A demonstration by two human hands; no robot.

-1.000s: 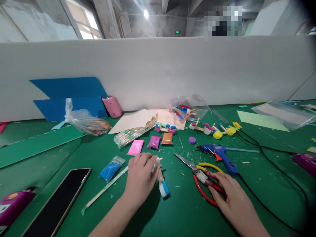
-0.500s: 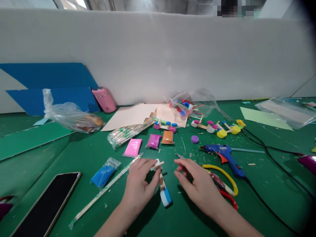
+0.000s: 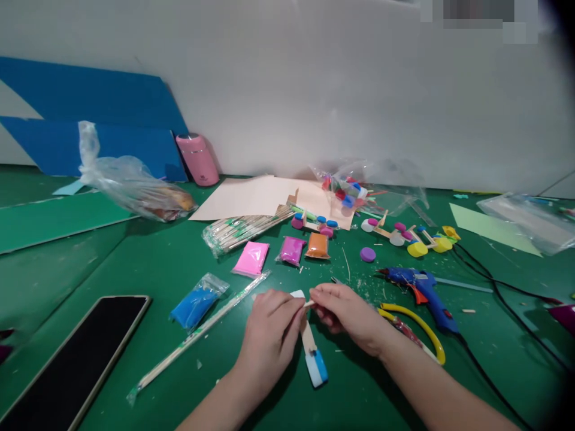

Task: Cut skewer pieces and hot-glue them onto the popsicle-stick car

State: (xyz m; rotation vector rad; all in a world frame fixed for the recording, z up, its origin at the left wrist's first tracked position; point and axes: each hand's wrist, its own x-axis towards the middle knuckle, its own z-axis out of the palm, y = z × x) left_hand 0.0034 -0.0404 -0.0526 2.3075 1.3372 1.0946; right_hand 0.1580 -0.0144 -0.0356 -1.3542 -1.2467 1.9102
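In front of me is a small stick frame (image 3: 308, 339) with a white and blue bottle cap pair (image 3: 317, 366) at its near end. A white piece (image 3: 297, 294) shows at the far end, partly covered by fingers. My left hand (image 3: 272, 326) is closed in a pinch on a short wooden stick (image 3: 309, 304) lying crosswise at that far end. The fingertips of my right hand (image 3: 344, 308) pinch the right tip of the same stick. Just behind the right hand, the metal tip of pliers (image 3: 336, 280) shows; their yellow handle (image 3: 420, 320) curves out beside my right forearm.
A blue glue gun (image 3: 417, 287) with a trailing cord lies at right. Small wheeled stick models (image 3: 314, 224) and a purple cap (image 3: 367, 255) sit farther back. Clay packets (image 3: 251, 258), a wrapped stick bundle (image 3: 242, 230), a bag of blue clay (image 3: 197, 302) and a phone (image 3: 76, 365) lie left.
My right hand has moved left to the stick and its fingers have closed on the tip. My left hand stays on the frame. The whole view has shifted slightly.
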